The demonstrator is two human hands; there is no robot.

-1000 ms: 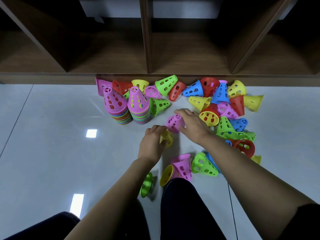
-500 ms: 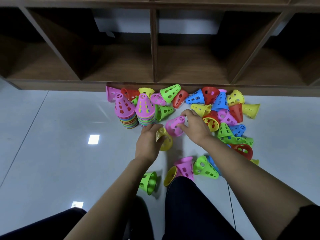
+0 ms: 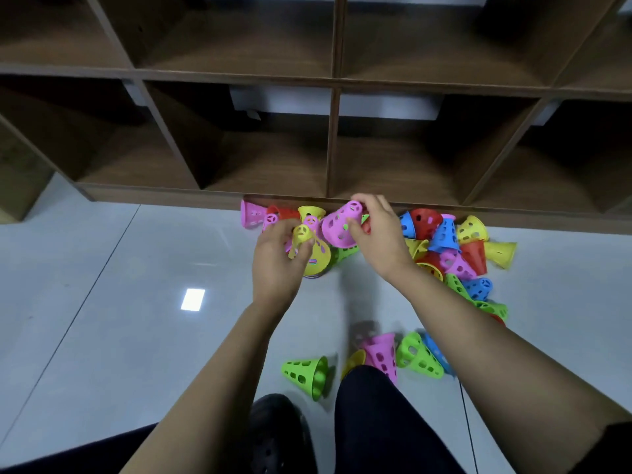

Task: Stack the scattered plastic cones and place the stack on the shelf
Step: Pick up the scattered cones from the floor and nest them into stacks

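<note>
- We read no text, nos., brands or signs anywhere in frame.
- Small white slip (image 3: 253,114), upper centre, at back of shelf (image 3: 333,83): too small/blurred, we can't read it.

Perforated: pink cone (image 3: 340,225), yellow cone (image 3: 316,260), green cone (image 3: 304,371), blue cone (image 3: 444,234), red cone (image 3: 425,218). Finish of shelf (image 3: 335,82): dark brown woodgrain. Finish of floor (image 3: 102,302): pale grey tile.

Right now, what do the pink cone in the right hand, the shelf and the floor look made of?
Pink cone: thin moulded plastic, satin, uniform colour, cut-out holes. Shelf: dark wood-look board, probably laminate, matte; cannot confirm. Floor: glossy tile; mirrors a light patch, thin joint lines.
</note>
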